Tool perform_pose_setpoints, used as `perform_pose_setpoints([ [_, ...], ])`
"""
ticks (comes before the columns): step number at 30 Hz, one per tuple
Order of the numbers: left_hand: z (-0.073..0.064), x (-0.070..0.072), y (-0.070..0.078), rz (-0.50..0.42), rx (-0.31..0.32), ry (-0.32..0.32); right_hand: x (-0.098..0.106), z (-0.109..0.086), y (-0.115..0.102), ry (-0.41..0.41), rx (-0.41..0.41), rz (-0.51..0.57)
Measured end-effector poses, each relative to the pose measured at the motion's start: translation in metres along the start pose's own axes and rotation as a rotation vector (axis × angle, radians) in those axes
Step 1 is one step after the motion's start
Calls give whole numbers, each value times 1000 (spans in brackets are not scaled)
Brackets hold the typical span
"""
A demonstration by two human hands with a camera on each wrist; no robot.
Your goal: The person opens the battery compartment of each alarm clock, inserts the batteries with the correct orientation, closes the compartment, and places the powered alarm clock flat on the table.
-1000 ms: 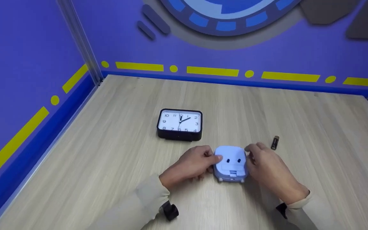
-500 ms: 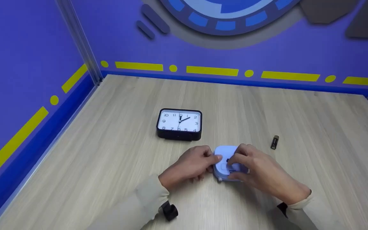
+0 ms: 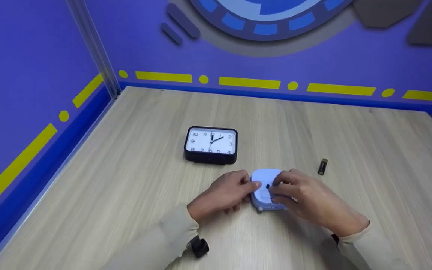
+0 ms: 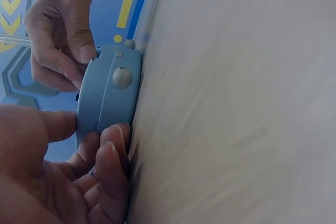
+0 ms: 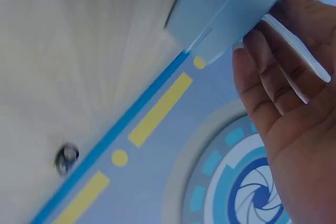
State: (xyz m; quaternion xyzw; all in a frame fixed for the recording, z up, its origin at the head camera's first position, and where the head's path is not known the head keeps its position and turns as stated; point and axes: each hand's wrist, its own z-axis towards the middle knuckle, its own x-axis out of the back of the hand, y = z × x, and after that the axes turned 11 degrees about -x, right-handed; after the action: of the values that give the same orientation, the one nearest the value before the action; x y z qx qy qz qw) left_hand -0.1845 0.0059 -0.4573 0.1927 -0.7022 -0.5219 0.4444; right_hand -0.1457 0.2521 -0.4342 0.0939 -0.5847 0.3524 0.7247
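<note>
A light blue alarm clock (image 3: pixel 264 176) lies back side up on the table, with a small black knob and a battery cover (image 3: pixel 265 194) on its back. My left hand (image 3: pixel 225 191) grips its left side, thumb on top and fingers curled beneath the edge, as the left wrist view shows. My right hand (image 3: pixel 306 195) bends over the clock's right part. Its thumb and fingertips pinch at the battery cover's latch end and hide it. In the left wrist view the clock's rounded feet (image 4: pixel 122 77) stick out from its side. The right wrist view shows the clock body (image 5: pixel 226 9) beyond the right fingers.
A black rectangular clock (image 3: pixel 211 144) with a white dial stands behind the left hand. One dark battery (image 3: pixel 323 167) lies on the wooden table (image 3: pixel 369 157) to the right. Blue-purple panels (image 3: pixel 313 67) border the table at the back and left.
My right hand has come from the clock's right edge onto its back, over the battery cover, and its fingers have since shifted slightly there. The left hand has kept its grip.
</note>
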Motion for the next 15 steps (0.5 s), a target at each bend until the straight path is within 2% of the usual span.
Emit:
perform_pose_setpoints([
  [9, 0, 1, 2, 49, -19, -16, -6, -2, 3, 80, 149, -102],
  [15, -1, 1, 3, 46, -21, -12, -8, -5, 4, 81, 161, -101],
])
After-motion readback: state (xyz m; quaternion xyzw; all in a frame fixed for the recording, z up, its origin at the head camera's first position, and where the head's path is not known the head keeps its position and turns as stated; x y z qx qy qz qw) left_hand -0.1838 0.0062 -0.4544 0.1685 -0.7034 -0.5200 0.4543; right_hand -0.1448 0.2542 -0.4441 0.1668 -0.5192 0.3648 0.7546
